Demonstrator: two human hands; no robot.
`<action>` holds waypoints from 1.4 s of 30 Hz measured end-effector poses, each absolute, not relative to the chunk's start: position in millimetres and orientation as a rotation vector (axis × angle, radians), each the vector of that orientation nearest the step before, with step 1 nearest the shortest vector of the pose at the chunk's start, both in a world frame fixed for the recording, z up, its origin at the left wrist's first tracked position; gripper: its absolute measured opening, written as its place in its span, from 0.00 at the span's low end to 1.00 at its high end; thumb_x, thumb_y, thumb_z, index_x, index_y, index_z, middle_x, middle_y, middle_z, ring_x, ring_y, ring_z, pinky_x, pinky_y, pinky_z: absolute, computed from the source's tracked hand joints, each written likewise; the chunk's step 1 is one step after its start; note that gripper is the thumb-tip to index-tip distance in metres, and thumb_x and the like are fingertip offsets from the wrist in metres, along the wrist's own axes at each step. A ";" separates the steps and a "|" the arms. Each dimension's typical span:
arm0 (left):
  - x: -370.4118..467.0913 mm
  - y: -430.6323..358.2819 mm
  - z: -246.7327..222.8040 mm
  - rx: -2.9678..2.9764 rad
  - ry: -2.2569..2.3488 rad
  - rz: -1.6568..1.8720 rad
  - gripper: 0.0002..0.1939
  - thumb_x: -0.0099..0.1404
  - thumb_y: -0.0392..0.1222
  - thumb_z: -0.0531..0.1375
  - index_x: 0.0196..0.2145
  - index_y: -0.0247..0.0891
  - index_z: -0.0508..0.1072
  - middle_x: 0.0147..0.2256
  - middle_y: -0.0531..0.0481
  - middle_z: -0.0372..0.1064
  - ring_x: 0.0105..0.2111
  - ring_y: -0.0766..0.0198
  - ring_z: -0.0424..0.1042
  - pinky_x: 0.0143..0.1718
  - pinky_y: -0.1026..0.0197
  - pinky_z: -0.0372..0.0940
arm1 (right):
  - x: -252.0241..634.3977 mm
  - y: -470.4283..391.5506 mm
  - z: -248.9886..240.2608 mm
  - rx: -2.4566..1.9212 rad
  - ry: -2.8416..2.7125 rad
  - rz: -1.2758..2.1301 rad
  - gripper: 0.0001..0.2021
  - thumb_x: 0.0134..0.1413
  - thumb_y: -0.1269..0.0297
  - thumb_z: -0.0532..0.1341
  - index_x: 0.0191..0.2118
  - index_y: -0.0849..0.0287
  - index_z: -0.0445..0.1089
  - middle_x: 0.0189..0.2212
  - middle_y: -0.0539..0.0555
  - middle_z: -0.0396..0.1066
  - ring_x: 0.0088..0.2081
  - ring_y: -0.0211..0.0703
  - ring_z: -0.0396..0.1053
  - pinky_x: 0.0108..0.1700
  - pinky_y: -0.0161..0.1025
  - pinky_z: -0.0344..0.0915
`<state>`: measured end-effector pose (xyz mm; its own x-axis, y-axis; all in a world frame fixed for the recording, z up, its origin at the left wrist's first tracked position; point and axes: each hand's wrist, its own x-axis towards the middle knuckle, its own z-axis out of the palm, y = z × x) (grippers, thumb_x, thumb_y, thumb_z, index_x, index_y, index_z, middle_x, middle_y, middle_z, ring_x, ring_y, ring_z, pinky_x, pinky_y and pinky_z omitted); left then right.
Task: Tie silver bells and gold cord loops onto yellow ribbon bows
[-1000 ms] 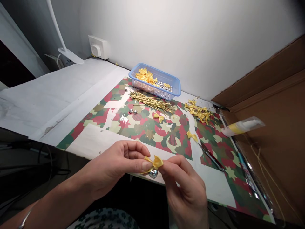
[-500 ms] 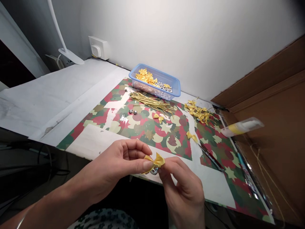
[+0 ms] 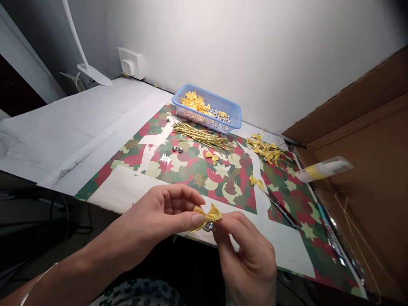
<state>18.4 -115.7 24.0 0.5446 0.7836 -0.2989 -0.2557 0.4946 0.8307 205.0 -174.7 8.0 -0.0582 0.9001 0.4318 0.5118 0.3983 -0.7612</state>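
Between my two hands, above the table's near edge, is a yellow ribbon bow (image 3: 214, 212) with a silver jingle bell (image 3: 208, 226) at its middle. The thumb and fingers of my left hand (image 3: 165, 212) pinch the bow's left loop. My right hand (image 3: 245, 246) has its thumb and forefinger closed at the right side of the bow, by the bell. Its other fingers are curled in. Farther back on the patterned paper lie a loose yellow bow (image 3: 212, 157), a second bow (image 3: 256, 182) and a pair of silver bells (image 3: 177, 149).
A blue basket (image 3: 238, 119) with yellow bows and silver bells stands by the wall. Gold twist ties (image 3: 200, 135) lie before it. At right are a pile of bows (image 3: 266, 149), a tweezer-like tool (image 3: 283, 210), a clear bottle (image 3: 325, 169) and a cardboard panel (image 3: 363, 140).
Both hands keep their hold on the bow and bell. The bow has shifted very slightly right, and its right loop stands a little more spread.
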 end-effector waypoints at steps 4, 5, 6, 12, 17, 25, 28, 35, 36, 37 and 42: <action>17.9 -115.7 26.3 0.842 0.737 0.686 0.07 0.62 0.42 0.74 0.38 0.43 0.81 0.37 0.54 0.80 0.39 0.65 0.76 0.42 0.67 0.67 | 205.8 -175.5 8.1 -1.234 -1.723 0.520 0.14 0.64 0.80 0.59 0.43 0.53 0.76 0.32 0.48 0.70 0.30 0.34 0.69 0.32 0.30 0.66; 17.5 -115.6 26.4 0.851 0.731 0.681 0.07 0.62 0.42 0.73 0.37 0.42 0.82 0.36 0.54 0.80 0.39 0.65 0.75 0.42 0.67 0.67 | 205.9 -175.7 8.1 -1.237 -1.725 0.525 0.14 0.65 0.80 0.59 0.42 0.53 0.75 0.32 0.48 0.70 0.30 0.34 0.69 0.32 0.30 0.66; 17.2 -115.5 26.1 0.865 0.725 0.682 0.06 0.62 0.42 0.73 0.37 0.42 0.82 0.36 0.53 0.80 0.39 0.65 0.75 0.42 0.66 0.67 | 206.0 -175.8 8.1 -1.242 -1.725 0.530 0.13 0.65 0.80 0.59 0.41 0.53 0.75 0.32 0.48 0.70 0.30 0.34 0.70 0.32 0.30 0.66; 16.1 -116.7 19.2 0.887 0.720 0.708 0.05 0.64 0.41 0.72 0.36 0.41 0.81 0.35 0.53 0.78 0.38 0.65 0.74 0.43 0.65 0.66 | 205.2 -177.0 7.4 -1.253 -1.749 0.519 0.15 0.65 0.81 0.58 0.46 0.52 0.76 0.32 0.49 0.68 0.30 0.34 0.68 0.31 0.31 0.65; 17.6 -118.6 17.1 0.845 0.743 0.731 0.05 0.63 0.40 0.72 0.35 0.41 0.80 0.35 0.53 0.79 0.38 0.64 0.74 0.43 0.65 0.66 | 204.5 -177.5 6.4 -1.264 -1.737 0.565 0.16 0.66 0.80 0.58 0.47 0.51 0.75 0.31 0.48 0.66 0.30 0.35 0.68 0.31 0.32 0.64; 19.7 -118.8 19.3 0.814 0.755 0.761 0.06 0.63 0.41 0.73 0.34 0.41 0.80 0.33 0.54 0.79 0.37 0.66 0.74 0.41 0.68 0.68 | 202.2 -176.1 4.1 -1.256 -1.730 0.581 0.18 0.67 0.79 0.57 0.51 0.49 0.73 0.32 0.48 0.64 0.31 0.36 0.67 0.30 0.33 0.64; 18.6 -119.4 18.4 0.837 0.758 0.769 0.05 0.63 0.41 0.72 0.34 0.41 0.80 0.34 0.54 0.80 0.37 0.66 0.75 0.41 0.67 0.68 | 202.3 -177.6 3.9 -1.264 -1.720 0.587 0.18 0.67 0.79 0.56 0.51 0.49 0.74 0.31 0.48 0.64 0.30 0.36 0.67 0.30 0.33 0.63; 17.6 -120.6 18.3 0.903 0.795 0.777 0.05 0.64 0.41 0.72 0.34 0.41 0.80 0.33 0.54 0.80 0.37 0.67 0.76 0.41 0.69 0.68 | 203.6 -180.5 6.9 -1.291 -1.734 0.549 0.15 0.66 0.79 0.57 0.45 0.53 0.77 0.31 0.49 0.65 0.30 0.35 0.67 0.30 0.32 0.64; 17.8 -120.6 18.5 0.909 0.796 0.776 0.05 0.63 0.41 0.72 0.34 0.41 0.80 0.33 0.55 0.80 0.36 0.67 0.76 0.41 0.69 0.68 | 203.4 -180.3 7.4 -1.293 -1.735 0.542 0.15 0.66 0.79 0.57 0.45 0.53 0.77 0.31 0.49 0.65 0.30 0.35 0.67 0.30 0.31 0.64; 18.0 -120.4 18.6 0.908 0.796 0.772 0.05 0.63 0.41 0.72 0.34 0.41 0.80 0.33 0.55 0.80 0.36 0.67 0.76 0.41 0.69 0.68 | 203.2 -179.9 7.9 -1.296 -1.736 0.537 0.14 0.66 0.78 0.57 0.45 0.53 0.77 0.31 0.49 0.65 0.30 0.35 0.67 0.30 0.31 0.64; 18.5 -119.7 18.9 0.899 0.792 0.750 0.05 0.63 0.41 0.72 0.34 0.41 0.81 0.33 0.55 0.80 0.37 0.67 0.76 0.41 0.69 0.69 | 200.7 -178.4 7.0 -1.322 -1.673 0.533 0.12 0.66 0.76 0.60 0.43 0.52 0.77 0.31 0.48 0.72 0.31 0.35 0.73 0.33 0.30 0.69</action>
